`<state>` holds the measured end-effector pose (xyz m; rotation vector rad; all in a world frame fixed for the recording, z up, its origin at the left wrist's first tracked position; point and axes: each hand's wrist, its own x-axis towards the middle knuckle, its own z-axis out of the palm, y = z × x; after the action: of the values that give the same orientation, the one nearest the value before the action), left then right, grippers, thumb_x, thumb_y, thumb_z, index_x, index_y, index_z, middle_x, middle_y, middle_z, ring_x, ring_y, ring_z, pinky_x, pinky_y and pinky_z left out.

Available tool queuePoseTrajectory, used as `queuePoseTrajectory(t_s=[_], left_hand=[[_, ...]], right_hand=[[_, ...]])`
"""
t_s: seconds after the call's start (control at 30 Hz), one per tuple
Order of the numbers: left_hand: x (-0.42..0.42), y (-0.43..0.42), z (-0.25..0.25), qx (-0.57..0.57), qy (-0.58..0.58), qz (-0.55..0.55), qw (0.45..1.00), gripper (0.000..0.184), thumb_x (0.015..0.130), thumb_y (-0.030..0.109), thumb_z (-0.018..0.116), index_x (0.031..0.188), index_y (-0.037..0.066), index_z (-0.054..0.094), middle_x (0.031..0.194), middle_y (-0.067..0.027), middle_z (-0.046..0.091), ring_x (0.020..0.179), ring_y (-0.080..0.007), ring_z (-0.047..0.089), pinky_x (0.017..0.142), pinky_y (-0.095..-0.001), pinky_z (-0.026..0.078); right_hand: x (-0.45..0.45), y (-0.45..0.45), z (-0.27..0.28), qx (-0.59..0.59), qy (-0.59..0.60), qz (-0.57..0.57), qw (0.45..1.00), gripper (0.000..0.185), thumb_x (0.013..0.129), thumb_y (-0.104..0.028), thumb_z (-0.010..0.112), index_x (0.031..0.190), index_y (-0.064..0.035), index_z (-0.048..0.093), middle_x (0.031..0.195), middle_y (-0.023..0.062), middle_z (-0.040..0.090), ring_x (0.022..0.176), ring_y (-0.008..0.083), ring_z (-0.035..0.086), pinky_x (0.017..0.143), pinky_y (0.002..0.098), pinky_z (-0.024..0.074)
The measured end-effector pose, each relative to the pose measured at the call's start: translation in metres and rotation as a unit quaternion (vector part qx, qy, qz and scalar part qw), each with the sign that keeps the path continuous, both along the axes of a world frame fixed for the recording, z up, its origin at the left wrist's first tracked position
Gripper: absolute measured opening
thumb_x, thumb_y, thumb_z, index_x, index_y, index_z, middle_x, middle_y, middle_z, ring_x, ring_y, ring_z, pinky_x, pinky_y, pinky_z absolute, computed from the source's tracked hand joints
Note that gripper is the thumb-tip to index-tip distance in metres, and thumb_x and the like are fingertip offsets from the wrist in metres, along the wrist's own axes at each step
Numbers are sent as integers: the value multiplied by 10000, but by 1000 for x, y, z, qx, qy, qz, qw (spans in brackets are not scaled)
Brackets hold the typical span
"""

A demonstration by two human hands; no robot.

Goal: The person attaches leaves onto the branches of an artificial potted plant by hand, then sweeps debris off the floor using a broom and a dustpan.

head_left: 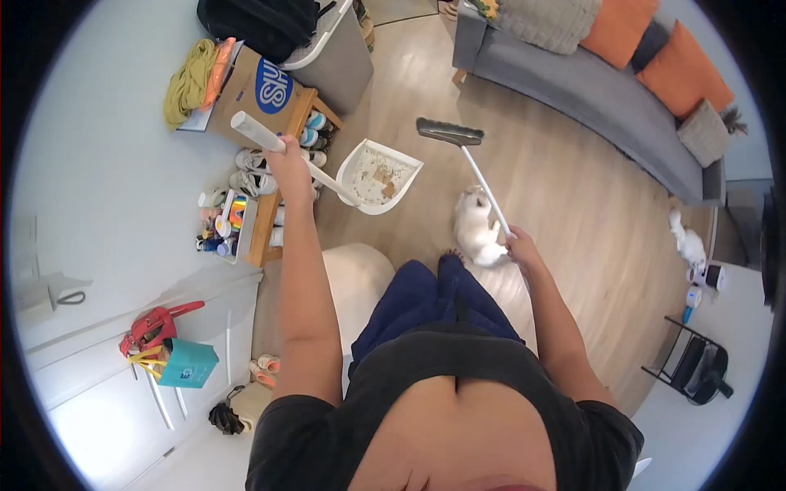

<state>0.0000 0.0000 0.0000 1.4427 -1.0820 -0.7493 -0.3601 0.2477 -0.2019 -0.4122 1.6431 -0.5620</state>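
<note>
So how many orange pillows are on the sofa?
2. One orange pillow is toward the middle of the gray sofa; the other orange pillow is nearer its right end. Another could be hidden.

1. The landmark, a white dustpan (394, 199), holds scattered crumbs and debris (381, 173).
2. Left of the dustpan, the left hand (291, 164) grips its long white handle (258, 131).
3. Lower right of the dustpan, the right hand (521, 245) holds a broom (449, 132), its dark bristles right of and above the dustpan.
4. Between dustpan and right hand lies a white cat (475, 227).
5. Left of the dustpan stands a shoe rack (264, 222).
</note>
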Motion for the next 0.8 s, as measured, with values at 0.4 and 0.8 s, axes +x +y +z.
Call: queuePoseTrajectory(t_s=[0.4,0.8], left_hand=[[-27,-244,-130,80,38,24,996,88,837,107,529,871,36,490,813,-34,470,765,-129,446,714,-271,374],[-55,-403,-260,226,73,41,971,164,757,21,587,921,19,577,881,-60,571,817,-162,522,767,-286,413]], right_hand=[[19,-355,9,-61,79,113,989,442,842,-106,458,1273,-73,365,746,64,507,550,130,459,441,284,400],[-9,-633,-31,-33,75,86,993,368,816,-71,461,1172,10,415,656,110,512,436,172,479,351,320,377]])
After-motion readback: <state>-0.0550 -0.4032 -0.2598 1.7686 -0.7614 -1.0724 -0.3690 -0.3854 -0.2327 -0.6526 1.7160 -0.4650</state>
